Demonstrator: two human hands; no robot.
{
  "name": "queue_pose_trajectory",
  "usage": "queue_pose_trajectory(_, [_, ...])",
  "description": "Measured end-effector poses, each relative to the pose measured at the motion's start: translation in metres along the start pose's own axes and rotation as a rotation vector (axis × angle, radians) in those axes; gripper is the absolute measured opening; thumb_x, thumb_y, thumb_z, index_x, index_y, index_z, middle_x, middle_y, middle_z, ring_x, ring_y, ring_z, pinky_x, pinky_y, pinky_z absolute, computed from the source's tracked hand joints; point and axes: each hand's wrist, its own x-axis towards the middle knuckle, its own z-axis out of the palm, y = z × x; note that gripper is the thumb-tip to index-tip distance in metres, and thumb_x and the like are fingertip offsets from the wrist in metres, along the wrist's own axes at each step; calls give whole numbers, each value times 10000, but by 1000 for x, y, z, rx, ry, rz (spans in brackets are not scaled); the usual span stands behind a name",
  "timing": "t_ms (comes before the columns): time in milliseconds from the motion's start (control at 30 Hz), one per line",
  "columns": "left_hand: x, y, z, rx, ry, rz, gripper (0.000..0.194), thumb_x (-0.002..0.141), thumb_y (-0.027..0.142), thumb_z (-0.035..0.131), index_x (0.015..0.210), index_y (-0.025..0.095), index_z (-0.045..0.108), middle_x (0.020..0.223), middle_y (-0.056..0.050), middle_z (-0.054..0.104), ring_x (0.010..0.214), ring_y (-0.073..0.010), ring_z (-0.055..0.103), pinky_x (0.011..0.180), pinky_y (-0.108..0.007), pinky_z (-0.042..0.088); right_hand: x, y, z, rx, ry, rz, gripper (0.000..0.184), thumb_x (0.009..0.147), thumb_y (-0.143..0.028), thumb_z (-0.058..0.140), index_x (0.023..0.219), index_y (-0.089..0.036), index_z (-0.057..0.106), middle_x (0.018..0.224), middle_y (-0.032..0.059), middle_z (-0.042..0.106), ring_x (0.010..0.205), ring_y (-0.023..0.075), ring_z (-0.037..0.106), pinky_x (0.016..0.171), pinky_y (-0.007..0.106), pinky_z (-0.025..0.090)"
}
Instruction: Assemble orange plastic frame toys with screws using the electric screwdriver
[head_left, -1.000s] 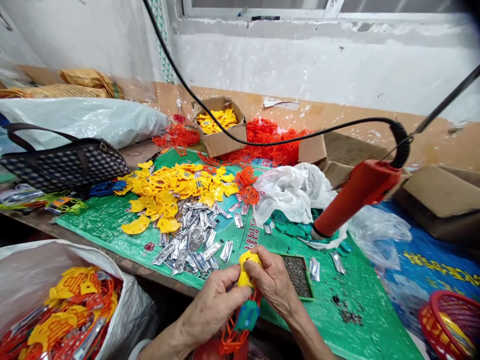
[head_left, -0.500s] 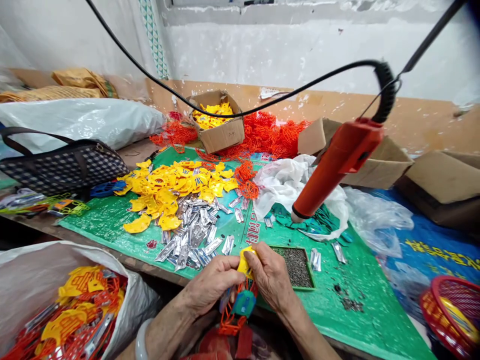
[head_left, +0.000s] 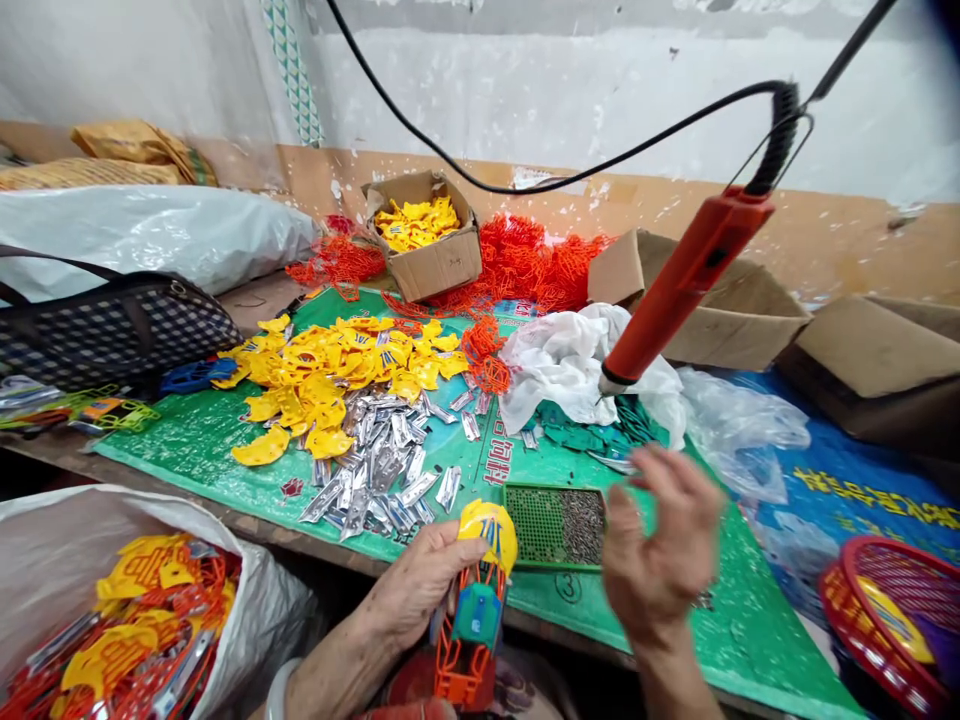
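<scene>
My left hand [head_left: 429, 580] grips a plastic toy car [head_left: 471, 650] with an orange lattice frame, a green middle piece and a rounded yellow part [head_left: 498, 525] at its far end. My thumb lies on the yellow part. Raised over the right side of the table, my right hand [head_left: 664, 545] is empty, fingers apart and smeared by motion. Above it, a red electric screwdriver [head_left: 679, 290] hangs tip down from a black cable, apart from the hand. Between my hands lies a green tray [head_left: 536, 525] partly filled with small screws.
Yellow parts [head_left: 322, 375] and silvery pieces [head_left: 375, 465] are heaped on the left. A cardboard box [head_left: 439, 265] of yellow parts and orange frames [head_left: 536, 265] stand behind. A white sack [head_left: 277, 590] of parts is at lower left, a red basket [head_left: 847, 590] at right.
My right hand has let go of the yellow part and moved up and right toward the screwdriver. The left hand still holds the toy car, now with its yellow end more visible.
</scene>
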Motion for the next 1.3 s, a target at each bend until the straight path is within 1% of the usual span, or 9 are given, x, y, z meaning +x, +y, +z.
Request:
queue_pose_trajectory(67, [-1, 1, 0, -57, -11, -11, 247, 720, 342, 762, 762, 104, 710, 649, -38, 671, 526, -98, 559, 513, -189, 439, 27, 26, -13, 12, 233, 118, 427, 840, -320, 664, 1253, -235, 602, 1267, 129, 523, 1165, 306, 531, 783, 424, 522])
queue_pose_trajectory(133, [0, 1, 0, -81, -22, -26, 237, 725, 330, 769, 762, 102, 715, 657, -49, 683, 538, -102, 584, 527, -188, 457, 55, 53, -15, 103, 265, 219, 628, 737, -393, 757, 1313, -248, 553, 1342, 148, 472, 1100, 298, 578, 773, 428, 520])
queue_pose_trajectory(200, [0, -1, 0, -93, -36, -45, 244, 729, 329, 768, 781, 96, 720, 672, -68, 700, 547, -117, 610, 535, -198, 474, 80, 76, -5, 187, 148, 330, 790, 665, -411, 799, 1372, -276, 474, 1395, 139, 450, 1211, 312, 508, 835, 439, 504])
queue_pose_trajectory(333, [0, -7, -1, -137, -20, -57, 262, 702, 311, 792, 830, 91, 729, 696, -77, 718, 559, -132, 638, 549, -213, 503, 119, 97, 30, 706, -75, 388, 643, 602, -395, 760, 1200, -294, 547, 1163, 30, 599, 1071, 243, 582, 919, 446, 481])
queue_pose_trajectory(533, [-2, -8, -3, -188, 64, -67, 261, 666, 297, 822, 800, 95, 726, 690, -71, 721, 552, -126, 633, 540, -209, 510, 144, 65, 40, 966, -318, 623, 399, 516, -215, 790, 878, -237, 623, 809, -23, 605, 708, 164, 582, 702, 363, 512])
queue_pose_trajectory(667, [-2, -5, 0, -180, 72, -77, 258, 664, 308, 825, 784, 102, 725, 676, -67, 720, 544, -125, 633, 535, -205, 503, 133, 27, 24, 1034, -582, 611, 491, 489, -181, 829, 940, -230, 642, 777, -25, 588, 692, 162, 564, 636, 342, 512])
queue_pose_trajectory(867, [-5, -2, 5, -182, 118, -82, 258, 616, 302, 858, 731, 112, 726, 655, -50, 716, 533, -121, 629, 514, -199, 497, 74, -5, 28, 960, -591, 697, 281, 584, -219, 805, 831, -196, 672, 822, 3, 656, 716, 157, 599, 682, 339, 519])
queue_pose_trajectory(1133, [-10, -5, 4, -207, 112, -96, 271, 612, 283, 851, 755, 87, 729, 640, -68, 718, 519, -126, 626, 527, -219, 519, 37, -4, 47, 849, -266, 804, 267, 545, -248, 824, 714, -180, 630, 629, -42, 614, 532, 123, 556, 539, 296, 486])
queue_pose_trajectory(1300, [-11, -8, 7, -232, 123, -120, 303, 612, 307, 845, 791, 84, 743, 652, -83, 728, 512, -142, 636, 518, -235, 531, 33, -1, 52, 852, -204, 773, 196, 584, -258, 792, 636, -173, 623, 608, -25, 613, 513, 137, 565, 540, 322, 498])
